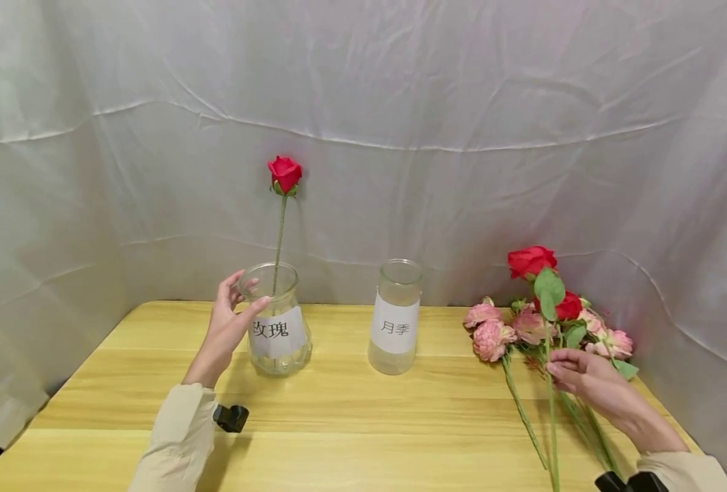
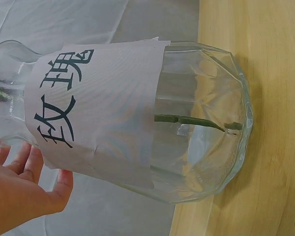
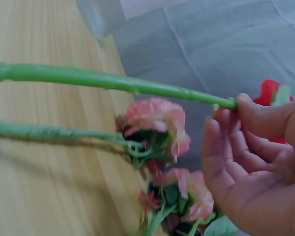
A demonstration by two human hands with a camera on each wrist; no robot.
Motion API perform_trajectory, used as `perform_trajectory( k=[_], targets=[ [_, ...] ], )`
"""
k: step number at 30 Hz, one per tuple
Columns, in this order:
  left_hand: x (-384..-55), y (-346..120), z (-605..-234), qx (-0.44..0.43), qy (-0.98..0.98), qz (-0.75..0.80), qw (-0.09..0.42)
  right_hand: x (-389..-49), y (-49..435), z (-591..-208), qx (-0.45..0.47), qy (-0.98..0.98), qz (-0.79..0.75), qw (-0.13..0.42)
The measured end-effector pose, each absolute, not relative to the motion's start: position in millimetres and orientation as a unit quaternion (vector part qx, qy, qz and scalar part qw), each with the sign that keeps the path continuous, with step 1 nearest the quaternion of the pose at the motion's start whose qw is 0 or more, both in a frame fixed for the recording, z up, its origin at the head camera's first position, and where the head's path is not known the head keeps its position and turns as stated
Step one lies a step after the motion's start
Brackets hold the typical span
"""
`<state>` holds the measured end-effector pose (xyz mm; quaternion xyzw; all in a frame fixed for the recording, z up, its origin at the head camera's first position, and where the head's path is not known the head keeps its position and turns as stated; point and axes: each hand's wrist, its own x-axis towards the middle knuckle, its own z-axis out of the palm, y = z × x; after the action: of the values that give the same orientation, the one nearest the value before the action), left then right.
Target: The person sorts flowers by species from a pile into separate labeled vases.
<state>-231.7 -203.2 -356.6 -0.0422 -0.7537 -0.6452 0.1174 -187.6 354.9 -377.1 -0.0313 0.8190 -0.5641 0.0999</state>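
Note:
My left hand holds the neck of a wide glass vase, thumb in front and fingers at the far side. Its white paper label bears dark characters. One red rose stands in this vase, its green stem reaching the bottom. At the right, my right hand pinches the stem of another red rose between thumb and fingers. That rose is raised upright, its long green stem running down past the hand toward me.
A straight glass vase with a different label stands mid-table. Pink flowers and another red flower lie in a pile at the right, stems toward me. Grey cloth hangs behind the wooden table.

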Motion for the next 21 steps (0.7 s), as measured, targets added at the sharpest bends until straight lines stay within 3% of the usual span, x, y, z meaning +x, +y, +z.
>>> perform_trajectory(
  k=[10,21],
  targets=[
    [-231,-204,-357,-0.044,-0.753,-0.645,0.121,-194,332,-372,-0.064,0.678,-0.732,0.005],
    [-230,-204,-358,-0.038,-0.756,-0.642,0.12,-204,293,-371,-0.041,0.596,-0.801,-0.04]
  ],
)
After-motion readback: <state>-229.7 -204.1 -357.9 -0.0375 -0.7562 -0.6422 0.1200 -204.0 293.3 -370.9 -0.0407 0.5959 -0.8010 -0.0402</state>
